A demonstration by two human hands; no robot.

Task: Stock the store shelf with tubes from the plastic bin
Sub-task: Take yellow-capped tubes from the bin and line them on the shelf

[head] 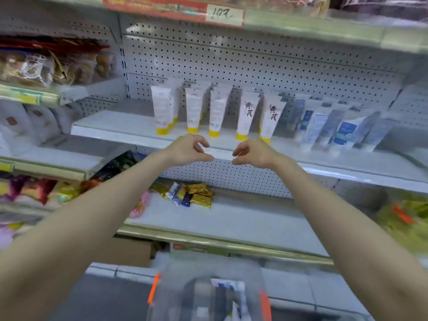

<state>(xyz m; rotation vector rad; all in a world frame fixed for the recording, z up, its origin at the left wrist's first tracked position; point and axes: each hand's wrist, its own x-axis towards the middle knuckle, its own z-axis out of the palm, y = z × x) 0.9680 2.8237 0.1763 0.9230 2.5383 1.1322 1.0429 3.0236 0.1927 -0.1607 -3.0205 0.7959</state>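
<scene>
Two bare hands, the left hand [188,148] and right hand [253,152], hover empty with fingers loosely curled at the front edge of a white store shelf [115,126]. Just beyond them, yellow-capped tubes [217,110] stand cap-down in rows, probably for display. Below the forearms, the clear plastic bin [208,290] holds more.

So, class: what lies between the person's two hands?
In the head view, only the bare white front edge of the shelf shows between the left hand and right hand; both are empty, with yellow-capped tubes standing behind.
</scene>
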